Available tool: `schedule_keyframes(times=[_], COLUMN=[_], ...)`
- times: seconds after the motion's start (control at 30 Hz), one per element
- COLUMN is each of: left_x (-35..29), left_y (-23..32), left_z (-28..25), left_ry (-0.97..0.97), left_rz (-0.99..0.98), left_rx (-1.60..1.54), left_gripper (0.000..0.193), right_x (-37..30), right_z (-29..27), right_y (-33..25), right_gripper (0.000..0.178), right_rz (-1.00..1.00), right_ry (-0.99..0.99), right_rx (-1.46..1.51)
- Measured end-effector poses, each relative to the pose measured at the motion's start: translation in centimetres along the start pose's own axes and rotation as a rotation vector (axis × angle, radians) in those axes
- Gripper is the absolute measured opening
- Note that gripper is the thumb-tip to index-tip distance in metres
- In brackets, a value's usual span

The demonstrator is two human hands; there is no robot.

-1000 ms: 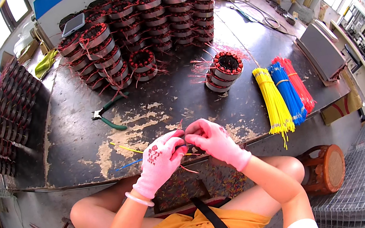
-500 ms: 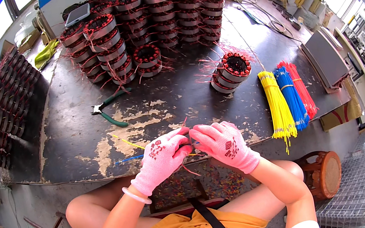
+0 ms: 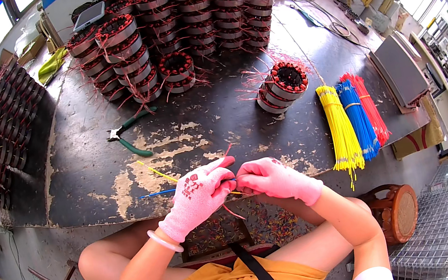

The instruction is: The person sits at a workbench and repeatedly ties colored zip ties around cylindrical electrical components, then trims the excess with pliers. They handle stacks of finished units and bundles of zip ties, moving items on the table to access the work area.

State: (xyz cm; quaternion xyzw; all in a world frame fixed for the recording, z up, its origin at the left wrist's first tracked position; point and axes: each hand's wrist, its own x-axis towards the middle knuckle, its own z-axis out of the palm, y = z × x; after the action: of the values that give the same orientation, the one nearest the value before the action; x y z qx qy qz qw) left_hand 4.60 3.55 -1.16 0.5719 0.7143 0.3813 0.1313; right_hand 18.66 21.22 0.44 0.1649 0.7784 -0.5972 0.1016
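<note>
My left hand (image 3: pixel 197 194), in a pink glove, is closed in a pinch on several thin wires at the table's front edge. A yellow wire (image 3: pixel 154 171) and a blue wire (image 3: pixel 156 194) stick out to its left, and a red wire (image 3: pixel 234 212) hangs below it. Fingertip to fingertip with it, my right hand (image 3: pixel 277 178), gloved too, pinches the wire ends between thumb and curled fingers. The joint between the wires is mostly hidden by the fingers. Green-handled cutters (image 3: pixel 134 148) lie open on the table beyond my left hand.
Wound motor stators (image 3: pixel 126 50) are stacked in tall columns at the back, and more (image 3: pixel 0 134) at far left. A short stator stack (image 3: pixel 284 85) stands right of centre. Yellow (image 3: pixel 341 127), blue (image 3: pixel 357 117) and red (image 3: pixel 368 108) wire bundles lie at right. A wooden stool (image 3: pixel 395 213) stands below.
My right hand has turned and curled its fingers into a pinch, where they were stretched forward before. The left hand keeps its hold on the wires.
</note>
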Motion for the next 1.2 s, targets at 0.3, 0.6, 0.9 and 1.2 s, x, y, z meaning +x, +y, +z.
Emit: schedule_keyframes(times=[0.3,0.6,0.9,1.2], left_x=[0.2,0.2,0.1,0.2], left_y=[-0.1,0.0,0.0,-0.1], left_z=[0.3,0.0,0.1,0.3], left_ry=[0.021,0.016,0.003,0.027], left_rz=[0.007,-0.021,-0.001,0.052], left_rx=[0.018,0.007,0.012,0.044], left_gripper=[0.013,0.011,0.011,0.012], right_x=[0.8,-0.6,-0.6,-0.4], right_z=[0.1,1.2,0.6,0.9], right_y=[1.8,1.1,0.5,0.3], right_gripper=[0.022,0.027,0.023,0.018], right_rz=[-0.802,-0.575,0.054,-0.218], right_ry=[0.392,0.590,0.017,0.212], right_rx=[-0.821,-0.716,0.270,-0.232])
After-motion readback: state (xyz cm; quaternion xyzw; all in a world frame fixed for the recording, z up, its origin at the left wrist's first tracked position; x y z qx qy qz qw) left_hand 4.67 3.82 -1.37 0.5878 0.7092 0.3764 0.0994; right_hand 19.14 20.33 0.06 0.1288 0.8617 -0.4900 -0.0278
